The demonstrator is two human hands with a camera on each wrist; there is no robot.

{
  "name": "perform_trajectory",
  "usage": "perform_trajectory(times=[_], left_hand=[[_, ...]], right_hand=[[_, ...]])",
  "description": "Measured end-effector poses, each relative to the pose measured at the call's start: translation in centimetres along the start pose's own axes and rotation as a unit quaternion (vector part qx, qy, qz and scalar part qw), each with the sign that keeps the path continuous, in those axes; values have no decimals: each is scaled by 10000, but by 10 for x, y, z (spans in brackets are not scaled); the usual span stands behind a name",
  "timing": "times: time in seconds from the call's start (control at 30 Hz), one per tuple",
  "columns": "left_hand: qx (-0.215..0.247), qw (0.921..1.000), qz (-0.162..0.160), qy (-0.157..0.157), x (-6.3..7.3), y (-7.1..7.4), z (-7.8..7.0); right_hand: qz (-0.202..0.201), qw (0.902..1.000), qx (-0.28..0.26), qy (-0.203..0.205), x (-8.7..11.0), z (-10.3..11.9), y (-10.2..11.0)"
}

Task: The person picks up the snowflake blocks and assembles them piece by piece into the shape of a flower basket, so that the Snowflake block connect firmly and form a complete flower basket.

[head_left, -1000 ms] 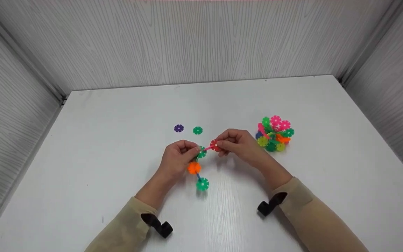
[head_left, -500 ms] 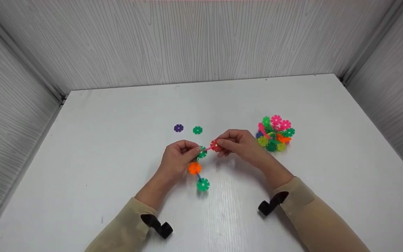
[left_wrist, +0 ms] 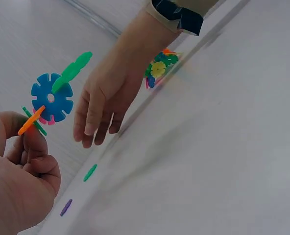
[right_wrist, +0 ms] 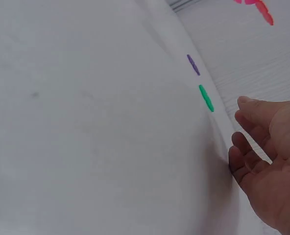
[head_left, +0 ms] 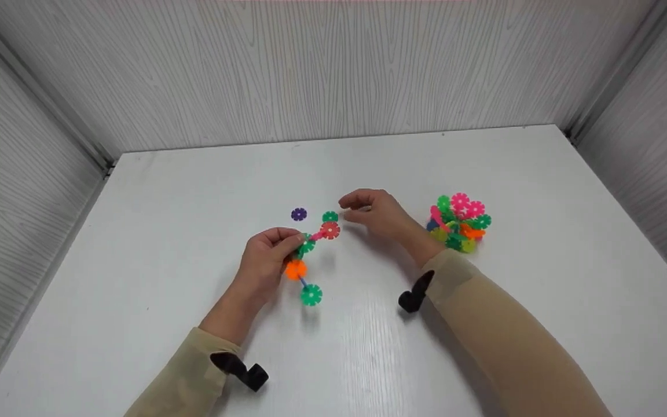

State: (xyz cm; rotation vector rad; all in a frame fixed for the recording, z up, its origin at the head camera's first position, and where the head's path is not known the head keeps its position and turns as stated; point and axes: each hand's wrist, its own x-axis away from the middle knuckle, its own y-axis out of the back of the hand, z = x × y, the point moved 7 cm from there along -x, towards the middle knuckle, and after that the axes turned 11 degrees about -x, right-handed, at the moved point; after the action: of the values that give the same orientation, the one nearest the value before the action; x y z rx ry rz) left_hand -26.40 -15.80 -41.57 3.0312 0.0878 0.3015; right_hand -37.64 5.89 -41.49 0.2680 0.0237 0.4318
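Note:
My left hand (head_left: 264, 260) pinches a chain of notched snowflake discs between thumb and fingers, above the table. Along the chain come a red disc (head_left: 330, 230), a pink one seen nearly edge-on, a green disc (head_left: 307, 242) at the fingertips, an orange disc (head_left: 296, 270), a blue disc (left_wrist: 52, 98) and a green end disc (head_left: 311, 295). My right hand (head_left: 377, 211) holds nothing; its fingers are loosely bent, just right of a loose green disc (head_left: 330, 216) on the table. Beside that one lies a purple disc (head_left: 299, 214).
At the right stands a cluster of joined discs (head_left: 458, 223) in pink, green, yellow, orange and blue. The white table (head_left: 194, 197) meets a wood-grain panel (head_left: 333, 69) at its back edge, and more panels rise on both sides.
My right hand has let go of the red disc and moved up, near the loose green disc. The left hand has shifted a little left with the chain.

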Motion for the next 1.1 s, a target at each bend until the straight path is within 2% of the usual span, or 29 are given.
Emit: perform_trajectory(times=[0.13, 0.3, 0.47, 0.6, 0.73, 0.87, 1.0, 1.1], left_hand=[[63, 10000, -8, 21, -1, 1, 0], [77, 9999, -27, 63, -1, 2, 3], [61, 9999, -62, 54, -1, 1, 3], [141, 9999, 12, -3, 0, -3, 4], [160, 9997, 132, -108, 1, -10, 3], [-170, 9993, 234, -250, 3, -19, 0], [-490, 9976, 283, -397, 5, -29, -3], [-616, 9963, 352, -487, 7, -36, -3]], right_hand=[[198, 9991, 351, -106, -12, 0, -12], [482, 9959, 755, -157, -16, -3, -20], [661, 9913, 1118, -208, -8, -4, -19], [760, 9893, 1234, -148, 7, -5, -14], [674, 9939, 871, -14, 29, -5, -3], [423, 9990, -108, 117, 54, -4, 12], [457, 9927, -1056, 354, 76, 0, 20], [556, 9873, -1425, 438, 84, 1, 21]])
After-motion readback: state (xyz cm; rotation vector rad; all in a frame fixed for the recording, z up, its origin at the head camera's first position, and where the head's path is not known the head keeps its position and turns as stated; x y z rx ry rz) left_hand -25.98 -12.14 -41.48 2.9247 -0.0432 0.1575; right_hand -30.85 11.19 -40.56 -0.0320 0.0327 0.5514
